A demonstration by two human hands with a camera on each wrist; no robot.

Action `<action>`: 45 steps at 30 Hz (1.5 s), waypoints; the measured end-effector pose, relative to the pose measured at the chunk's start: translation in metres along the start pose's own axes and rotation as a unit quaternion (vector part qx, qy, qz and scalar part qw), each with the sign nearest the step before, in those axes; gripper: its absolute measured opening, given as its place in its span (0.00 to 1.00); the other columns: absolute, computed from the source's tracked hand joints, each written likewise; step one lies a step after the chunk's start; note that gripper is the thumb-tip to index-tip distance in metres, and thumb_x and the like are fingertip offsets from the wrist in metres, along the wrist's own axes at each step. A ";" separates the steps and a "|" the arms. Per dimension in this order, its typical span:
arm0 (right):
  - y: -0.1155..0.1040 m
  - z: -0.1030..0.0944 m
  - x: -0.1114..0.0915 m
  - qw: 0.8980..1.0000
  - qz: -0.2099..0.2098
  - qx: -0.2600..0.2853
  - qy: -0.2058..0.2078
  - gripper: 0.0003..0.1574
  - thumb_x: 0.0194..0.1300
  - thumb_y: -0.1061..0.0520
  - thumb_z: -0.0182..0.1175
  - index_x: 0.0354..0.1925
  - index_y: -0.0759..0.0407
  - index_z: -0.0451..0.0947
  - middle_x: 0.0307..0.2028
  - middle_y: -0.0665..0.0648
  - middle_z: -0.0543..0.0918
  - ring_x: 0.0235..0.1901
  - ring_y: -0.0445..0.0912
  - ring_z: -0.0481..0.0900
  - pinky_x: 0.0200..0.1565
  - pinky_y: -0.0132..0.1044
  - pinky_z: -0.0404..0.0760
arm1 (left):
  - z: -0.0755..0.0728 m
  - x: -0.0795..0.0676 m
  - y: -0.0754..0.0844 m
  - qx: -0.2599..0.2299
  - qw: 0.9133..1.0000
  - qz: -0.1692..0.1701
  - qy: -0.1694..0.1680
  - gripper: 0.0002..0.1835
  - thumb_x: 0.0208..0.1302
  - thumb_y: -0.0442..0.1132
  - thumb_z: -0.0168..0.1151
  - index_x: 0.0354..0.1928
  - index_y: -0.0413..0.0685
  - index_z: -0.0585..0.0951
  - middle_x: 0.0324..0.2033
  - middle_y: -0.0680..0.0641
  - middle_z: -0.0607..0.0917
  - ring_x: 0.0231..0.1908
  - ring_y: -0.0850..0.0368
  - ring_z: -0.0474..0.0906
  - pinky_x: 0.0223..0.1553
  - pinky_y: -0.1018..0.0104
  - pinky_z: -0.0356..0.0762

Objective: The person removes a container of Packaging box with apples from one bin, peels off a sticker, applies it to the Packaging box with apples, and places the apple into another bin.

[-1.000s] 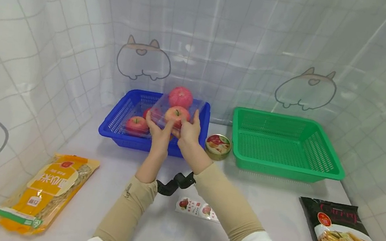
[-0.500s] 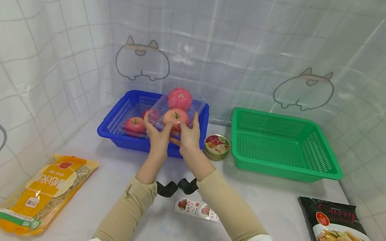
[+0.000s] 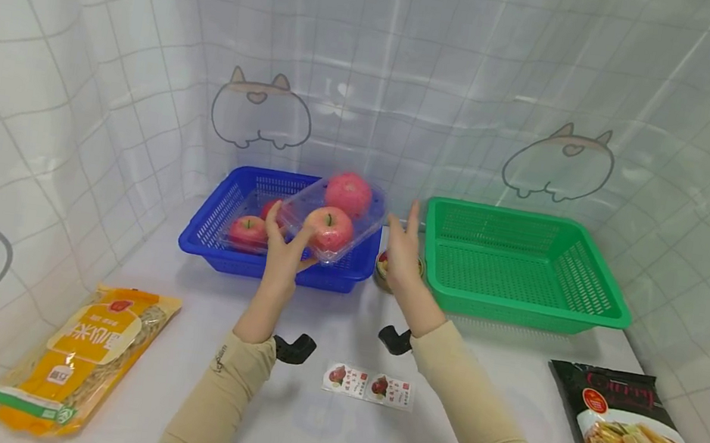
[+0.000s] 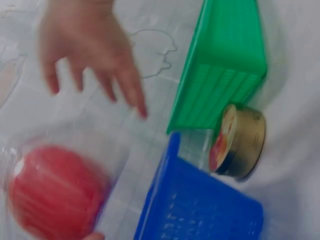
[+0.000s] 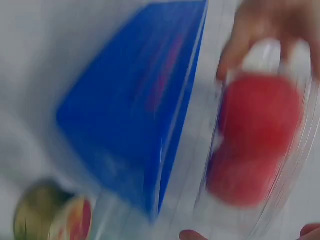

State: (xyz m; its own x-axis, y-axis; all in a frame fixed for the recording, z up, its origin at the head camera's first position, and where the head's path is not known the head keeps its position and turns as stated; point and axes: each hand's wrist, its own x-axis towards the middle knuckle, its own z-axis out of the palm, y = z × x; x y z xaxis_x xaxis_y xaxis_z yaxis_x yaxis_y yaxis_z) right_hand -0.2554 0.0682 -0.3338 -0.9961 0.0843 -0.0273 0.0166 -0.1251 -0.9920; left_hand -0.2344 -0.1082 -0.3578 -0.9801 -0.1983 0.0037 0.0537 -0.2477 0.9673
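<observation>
clear plastic pack (image 3: pixel 364 229) of two red apples (image 3: pixel 329 231), raised and tilted above the blue basket (image 3: pixel 238 264). the left hand (image 3: pixel 282 255) grips its edge at eight o'clock; the right hand (image 3: pixel 402 255), apart towards four o'clock, has fingers extended. probably moderately heavy, thin-walled, flexible and slippery, the fruit bruising easily; opposite edges, supported beneath, should hold best.

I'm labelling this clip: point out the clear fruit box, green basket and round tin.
Clear fruit box (image 3: pixel 302 204), head view, bare plastic at its left
Green basket (image 3: pixel 524 308), head view, front rim
Round tin (image 4: pixel 251 142), left wrist view, gold side
</observation>
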 end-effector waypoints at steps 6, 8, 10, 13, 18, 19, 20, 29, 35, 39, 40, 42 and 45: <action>-0.011 -0.043 0.019 0.998 0.030 -0.020 -0.060 0.37 0.71 0.44 0.42 0.71 0.33 0.37 0.72 0.47 0.36 0.70 0.53 0.37 0.62 0.60 0.54 | -0.010 -0.002 0.010 0.037 0.996 -0.048 -0.062 0.41 0.61 0.44 0.57 0.69 0.72 0.46 0.66 0.40 0.49 0.55 0.43 0.68 0.47 0.46 0.75; -0.012 -0.053 0.023 0.994 0.040 -0.037 -0.090 0.37 0.70 0.42 0.42 0.71 0.32 0.38 0.72 0.48 0.38 0.70 0.56 0.37 0.61 0.61 0.55 | -0.012 -0.002 0.012 0.047 0.994 -0.058 -0.078 0.40 0.61 0.43 0.56 0.69 0.73 0.46 0.65 0.40 0.50 0.53 0.43 0.69 0.46 0.47 0.76; -0.013 -0.058 0.024 0.990 0.043 -0.058 -0.119 0.37 0.70 0.40 0.41 0.71 0.34 0.39 0.72 0.49 0.39 0.70 0.59 0.38 0.61 0.62 0.56 | -0.014 -0.001 0.014 0.051 0.992 -0.067 -0.092 0.40 0.61 0.41 0.55 0.69 0.73 0.47 0.63 0.40 0.53 0.52 0.43 0.70 0.46 0.47 0.76; -0.012 -0.061 0.025 0.983 0.043 -0.088 -0.157 0.37 0.70 0.40 0.41 0.72 0.35 0.40 0.72 0.50 0.39 0.69 0.60 0.36 0.60 0.64 0.56 | -0.016 -0.001 0.015 0.065 0.988 -0.076 -0.115 0.39 0.62 0.41 0.53 0.69 0.73 0.46 0.63 0.40 0.56 0.54 0.41 0.68 0.48 0.45 0.74; -0.011 -0.066 0.019 0.970 0.051 -0.097 -0.216 0.37 0.70 0.43 0.44 0.71 0.34 0.43 0.72 0.48 0.37 0.70 0.53 0.33 0.58 0.67 0.56 | -0.016 -0.002 0.014 0.084 0.981 -0.092 -0.148 0.40 0.61 0.41 0.53 0.70 0.72 0.45 0.66 0.39 0.52 0.60 0.35 0.61 0.53 0.39 0.67; -0.010 -0.068 0.017 0.968 0.053 -0.092 -0.227 0.37 0.70 0.44 0.45 0.71 0.34 0.44 0.72 0.48 0.36 0.70 0.52 0.34 0.58 0.67 0.57 | -0.015 -0.002 0.014 0.087 0.980 -0.094 -0.154 0.40 0.61 0.41 0.53 0.70 0.72 0.45 0.67 0.39 0.51 0.60 0.34 0.60 0.54 0.38 0.66; -0.010 -0.070 0.014 0.966 0.055 -0.087 -0.235 0.37 0.70 0.45 0.46 0.71 0.34 0.44 0.72 0.48 0.36 0.70 0.52 0.35 0.57 0.67 0.58 | -0.015 -0.003 0.014 0.087 0.979 -0.098 -0.156 0.40 0.60 0.41 0.53 0.70 0.73 0.46 0.67 0.40 0.51 0.61 0.34 0.59 0.54 0.38 0.65; 0.000 -0.089 -0.020 0.973 0.041 -0.069 -0.217 0.39 0.69 0.47 0.49 0.72 0.36 0.43 0.72 0.54 0.43 0.69 0.54 0.48 0.51 0.58 0.72 | -0.011 -0.010 0.006 0.115 0.971 -0.093 -0.190 0.39 0.62 0.43 0.53 0.70 0.72 0.48 0.68 0.44 0.52 0.62 0.34 0.58 0.55 0.38 0.64; 0.008 -0.101 -0.042 0.983 0.046 -0.037 -0.172 0.40 0.69 0.50 0.49 0.72 0.40 0.42 0.71 0.59 0.46 0.67 0.57 0.52 0.51 0.59 0.72 | -0.003 -0.019 -0.001 0.154 0.963 -0.081 -0.207 0.36 0.64 0.46 0.52 0.71 0.71 0.49 0.64 0.40 0.63 0.62 0.33 0.59 0.55 0.37 0.63; 0.014 -0.109 -0.055 0.988 0.045 -0.039 -0.141 0.40 0.69 0.51 0.50 0.72 0.40 0.43 0.70 0.61 0.48 0.67 0.57 0.53 0.51 0.60 0.71 | 0.003 -0.026 -0.007 0.163 0.959 -0.070 -0.219 0.35 0.65 0.47 0.52 0.71 0.69 0.50 0.66 0.38 0.58 0.62 0.35 0.60 0.55 0.36 0.63; 0.015 -0.111 -0.059 0.989 0.044 -0.041 -0.136 0.40 0.69 0.51 0.50 0.72 0.41 0.43 0.70 0.62 0.49 0.67 0.58 0.54 0.51 0.59 0.71 | 0.005 -0.028 -0.008 0.164 0.959 -0.069 -0.223 0.35 0.65 0.48 0.52 0.70 0.69 0.50 0.67 0.37 0.57 0.62 0.35 0.60 0.55 0.36 0.63; 0.018 -0.116 -0.066 0.990 0.043 -0.043 -0.127 0.40 0.69 0.51 0.49 0.72 0.42 0.43 0.69 0.64 0.50 0.66 0.59 0.54 0.51 0.58 0.72 | 0.008 -0.032 -0.011 0.167 0.956 -0.066 -0.232 0.34 0.66 0.47 0.52 0.71 0.68 0.51 0.68 0.37 0.54 0.63 0.35 0.58 0.54 0.35 0.63; 0.022 -0.124 -0.077 0.991 0.047 -0.040 -0.117 0.40 0.69 0.52 0.49 0.72 0.44 0.43 0.69 0.65 0.50 0.65 0.61 0.55 0.51 0.58 0.72 | 0.011 -0.039 -0.015 0.169 0.951 -0.068 -0.249 0.34 0.66 0.47 0.51 0.71 0.68 0.51 0.68 0.37 0.54 0.64 0.35 0.57 0.54 0.34 0.62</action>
State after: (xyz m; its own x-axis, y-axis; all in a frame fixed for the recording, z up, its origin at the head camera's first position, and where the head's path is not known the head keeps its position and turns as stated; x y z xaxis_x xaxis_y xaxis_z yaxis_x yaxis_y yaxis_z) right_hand -0.1673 0.1814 -0.3687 -0.9825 -0.1575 -0.0997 0.1076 -0.0427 -0.9933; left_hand -0.1988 -0.0859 -0.3692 -0.9471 0.3083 -0.0898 -0.0629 0.0960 0.9934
